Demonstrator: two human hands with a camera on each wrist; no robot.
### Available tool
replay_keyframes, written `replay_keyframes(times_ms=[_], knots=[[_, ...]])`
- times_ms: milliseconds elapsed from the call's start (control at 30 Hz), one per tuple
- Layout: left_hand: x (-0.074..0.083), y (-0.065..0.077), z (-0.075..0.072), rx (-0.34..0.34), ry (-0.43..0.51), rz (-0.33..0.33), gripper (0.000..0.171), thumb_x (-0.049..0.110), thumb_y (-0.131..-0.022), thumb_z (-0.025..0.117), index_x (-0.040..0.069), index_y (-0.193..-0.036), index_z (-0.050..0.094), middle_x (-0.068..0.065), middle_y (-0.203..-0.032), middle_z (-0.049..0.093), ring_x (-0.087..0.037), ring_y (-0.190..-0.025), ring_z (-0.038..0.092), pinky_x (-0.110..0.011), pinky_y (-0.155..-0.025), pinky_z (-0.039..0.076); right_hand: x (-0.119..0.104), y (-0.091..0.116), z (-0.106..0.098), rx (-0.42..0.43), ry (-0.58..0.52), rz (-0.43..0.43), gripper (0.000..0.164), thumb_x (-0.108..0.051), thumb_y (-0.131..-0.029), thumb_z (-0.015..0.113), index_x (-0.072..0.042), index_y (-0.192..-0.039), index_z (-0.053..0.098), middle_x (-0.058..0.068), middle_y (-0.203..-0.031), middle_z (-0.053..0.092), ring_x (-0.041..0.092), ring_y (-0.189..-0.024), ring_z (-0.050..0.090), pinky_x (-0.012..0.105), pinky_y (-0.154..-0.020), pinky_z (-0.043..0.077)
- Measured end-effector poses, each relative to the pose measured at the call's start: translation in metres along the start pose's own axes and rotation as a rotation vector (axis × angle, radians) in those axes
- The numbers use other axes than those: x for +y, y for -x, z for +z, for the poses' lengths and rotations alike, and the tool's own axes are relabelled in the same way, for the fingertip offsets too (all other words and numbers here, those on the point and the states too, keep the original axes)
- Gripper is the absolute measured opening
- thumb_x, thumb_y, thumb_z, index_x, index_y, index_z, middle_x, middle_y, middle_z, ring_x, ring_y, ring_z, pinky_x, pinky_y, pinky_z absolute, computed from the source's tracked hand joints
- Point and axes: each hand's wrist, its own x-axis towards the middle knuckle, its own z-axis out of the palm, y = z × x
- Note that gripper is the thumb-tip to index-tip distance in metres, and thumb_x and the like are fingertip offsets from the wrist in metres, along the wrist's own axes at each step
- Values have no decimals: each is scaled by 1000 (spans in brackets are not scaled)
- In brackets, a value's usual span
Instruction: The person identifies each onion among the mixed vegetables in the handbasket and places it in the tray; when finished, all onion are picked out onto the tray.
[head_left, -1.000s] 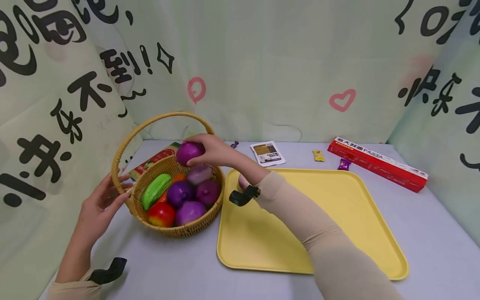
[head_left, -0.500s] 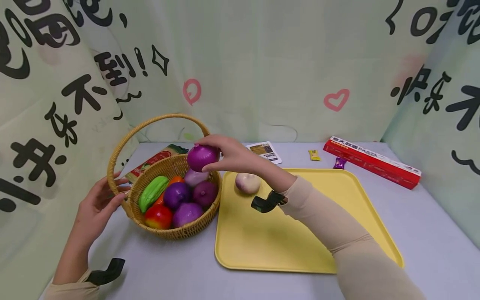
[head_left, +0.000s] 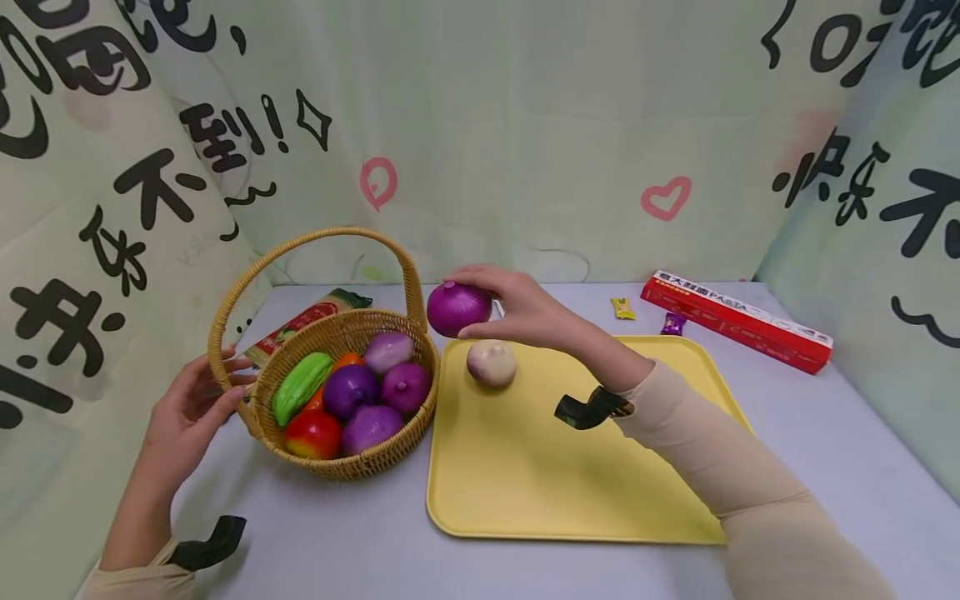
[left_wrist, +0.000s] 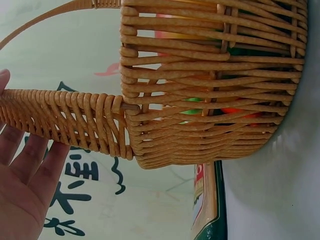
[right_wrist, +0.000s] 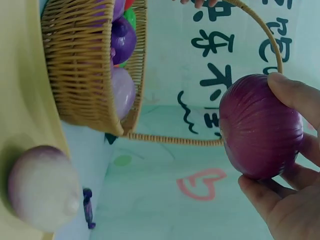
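My right hand [head_left: 525, 308] grips a purple onion [head_left: 459, 309] between thumb and fingers, held in the air just right of the wicker basket [head_left: 337, 471]. The right wrist view has that onion [right_wrist: 261, 127] up close, apart from the basket. My left hand [head_left: 191, 408] holds the left base of the basket's handle; in the left wrist view its fingers [left_wrist: 42, 165] lie against the woven handle [left_wrist: 65, 117]. Inside the basket are several purple onions [head_left: 352, 392], a green ridged vegetable [head_left: 302, 387], something orange and a red-yellow fruit [head_left: 312, 434]. A whitish-purple onion [head_left: 491, 363] sits on the yellow tray [head_left: 570, 467].
Behind the basket lies a red and green packet [head_left: 300, 321]. At the back right are a long red pasta box [head_left: 738, 322], a purple wrapped candy [head_left: 673, 323] and a yellow one [head_left: 622, 308]. Printed curtains [head_left: 480, 150] enclose the table's back and sides.
My right hand has carried the purple onion from above the basket to the right, past its rim. The whitish onion on the tray has come into full view. My left hand stays at the handle.
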Motion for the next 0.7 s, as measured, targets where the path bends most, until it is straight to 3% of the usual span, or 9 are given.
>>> replay_keyframes(times_ms=[200, 467, 700], knots=[[-1, 1, 0, 10, 2, 15, 53, 1, -92, 55, 12, -141, 40, 22, -118, 57, 11, -105, 57, -4, -81, 46, 13, 19, -12, 40, -52, 29, 59, -21, -76, 79, -14, -130, 55, 5, -133, 54, 18, -118, 54, 35, -90, 53], [-1, 1, 0, 12, 1, 4, 55, 0, -91, 56, 13, -142, 40, 27, -117, 56, 12, -103, 57, -3, -81, 45, 29, 36, -25, 88, -66, 152, 62, -21, -75, 80, -15, -131, 54, 5, -136, 51, 19, -121, 51, 38, -96, 51], [-2, 0, 0, 5, -9, 15, 54, 3, -92, 55, 13, -143, 39, 24, -117, 56, 13, -103, 57, -3, -81, 45, 41, 48, -27, 141, -83, 154, 62, -17, -75, 80, -12, -131, 55, 9, -138, 50, 24, -124, 49, 42, -99, 49]])
